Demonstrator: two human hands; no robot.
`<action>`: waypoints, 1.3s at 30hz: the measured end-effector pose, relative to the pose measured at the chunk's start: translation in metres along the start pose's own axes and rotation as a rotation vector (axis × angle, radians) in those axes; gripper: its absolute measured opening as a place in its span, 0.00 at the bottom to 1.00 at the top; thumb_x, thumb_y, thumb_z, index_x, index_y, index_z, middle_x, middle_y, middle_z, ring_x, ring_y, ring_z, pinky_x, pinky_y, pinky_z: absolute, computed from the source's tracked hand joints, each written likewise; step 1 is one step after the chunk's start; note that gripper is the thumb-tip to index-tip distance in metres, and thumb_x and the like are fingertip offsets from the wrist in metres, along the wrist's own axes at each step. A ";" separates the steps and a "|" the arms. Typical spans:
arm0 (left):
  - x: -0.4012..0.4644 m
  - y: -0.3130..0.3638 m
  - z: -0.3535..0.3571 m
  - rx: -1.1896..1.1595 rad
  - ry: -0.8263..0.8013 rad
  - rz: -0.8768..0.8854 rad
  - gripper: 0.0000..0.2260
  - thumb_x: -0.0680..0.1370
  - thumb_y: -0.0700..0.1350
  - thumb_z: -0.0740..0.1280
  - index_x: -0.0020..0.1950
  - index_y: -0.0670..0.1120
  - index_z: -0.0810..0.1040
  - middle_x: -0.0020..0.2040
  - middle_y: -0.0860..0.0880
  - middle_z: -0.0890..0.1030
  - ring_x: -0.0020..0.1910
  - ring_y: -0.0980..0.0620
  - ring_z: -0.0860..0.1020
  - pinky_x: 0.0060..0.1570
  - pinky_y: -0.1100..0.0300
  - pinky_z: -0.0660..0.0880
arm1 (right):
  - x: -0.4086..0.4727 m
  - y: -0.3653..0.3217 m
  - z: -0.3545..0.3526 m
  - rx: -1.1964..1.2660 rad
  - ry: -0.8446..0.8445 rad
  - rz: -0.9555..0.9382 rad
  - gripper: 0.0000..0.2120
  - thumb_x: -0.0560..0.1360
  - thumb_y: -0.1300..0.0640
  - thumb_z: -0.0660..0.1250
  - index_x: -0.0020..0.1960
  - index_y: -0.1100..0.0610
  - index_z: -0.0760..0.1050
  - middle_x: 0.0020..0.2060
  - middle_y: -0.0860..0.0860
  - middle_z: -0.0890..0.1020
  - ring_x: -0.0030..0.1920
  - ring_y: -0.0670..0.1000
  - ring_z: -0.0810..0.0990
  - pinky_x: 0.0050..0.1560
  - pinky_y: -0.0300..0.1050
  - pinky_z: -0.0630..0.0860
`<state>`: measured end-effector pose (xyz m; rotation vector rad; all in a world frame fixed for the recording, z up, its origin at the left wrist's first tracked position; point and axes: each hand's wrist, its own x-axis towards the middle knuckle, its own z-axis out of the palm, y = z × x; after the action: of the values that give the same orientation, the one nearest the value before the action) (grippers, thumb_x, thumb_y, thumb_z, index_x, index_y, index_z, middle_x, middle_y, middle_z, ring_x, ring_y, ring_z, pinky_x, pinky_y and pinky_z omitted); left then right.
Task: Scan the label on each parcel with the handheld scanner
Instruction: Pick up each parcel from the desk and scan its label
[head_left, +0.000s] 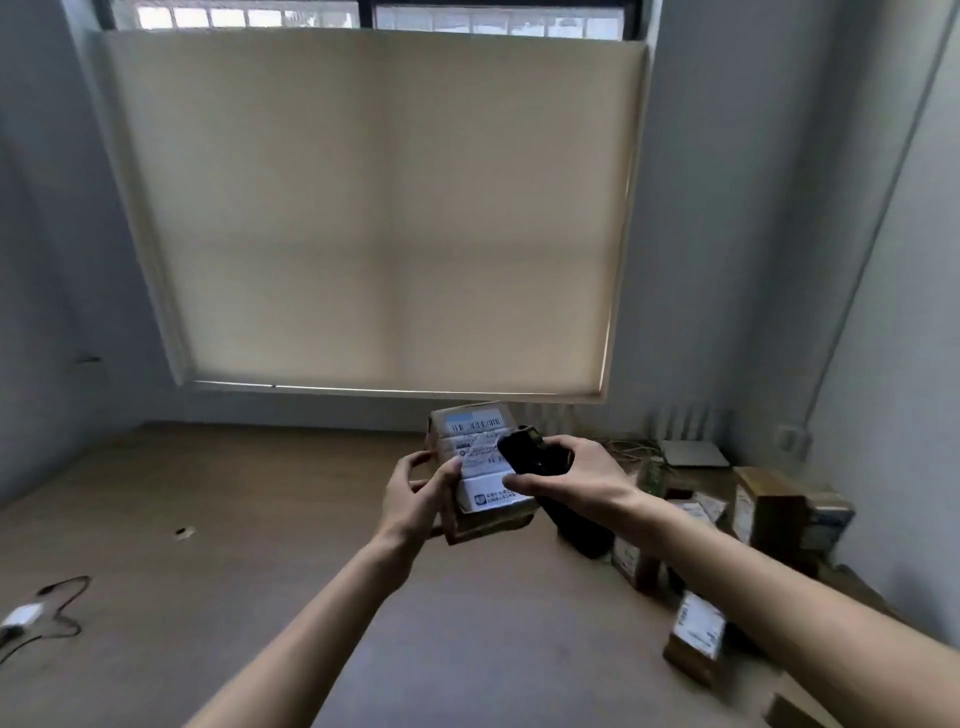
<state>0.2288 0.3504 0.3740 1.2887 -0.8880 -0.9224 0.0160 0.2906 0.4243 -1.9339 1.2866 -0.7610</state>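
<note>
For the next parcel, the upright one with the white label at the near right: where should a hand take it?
Grip the near-right parcel across its two brown side faces, coming down from above. It stands upright, label face toward the camera, so a side grip likely leaves the label uncovered for the scanner.

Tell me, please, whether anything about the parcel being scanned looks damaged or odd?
Yes: on the parcel in the left hand, the white label is creased and lifting instead of lying flat, just under the scanner in the right hand.
</note>
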 end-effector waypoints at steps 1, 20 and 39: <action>-0.003 0.002 -0.028 -0.011 0.047 -0.011 0.22 0.78 0.52 0.72 0.69 0.47 0.71 0.53 0.42 0.83 0.48 0.46 0.85 0.38 0.51 0.84 | 0.004 -0.015 0.024 0.028 -0.034 -0.024 0.35 0.61 0.38 0.84 0.63 0.51 0.81 0.51 0.42 0.86 0.51 0.41 0.84 0.48 0.34 0.76; -0.309 -0.036 -0.637 0.033 0.872 -0.107 0.15 0.72 0.54 0.78 0.56 0.58 0.79 0.60 0.48 0.82 0.58 0.45 0.82 0.58 0.45 0.80 | -0.166 -0.335 0.578 0.225 -0.869 -0.371 0.14 0.67 0.47 0.83 0.49 0.47 0.82 0.41 0.43 0.86 0.38 0.41 0.84 0.39 0.32 0.78; -0.438 -0.232 -0.753 0.132 1.234 -0.606 0.19 0.78 0.49 0.72 0.68 0.48 0.74 0.61 0.52 0.74 0.60 0.52 0.72 0.58 0.58 0.69 | -0.279 -0.267 0.851 -0.210 -1.244 -0.355 0.35 0.61 0.39 0.85 0.63 0.52 0.82 0.51 0.46 0.86 0.50 0.45 0.85 0.53 0.44 0.83</action>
<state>0.7412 1.0278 0.0728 1.9056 0.4386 -0.3285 0.7227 0.8114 0.1032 -2.1739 0.2505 0.4725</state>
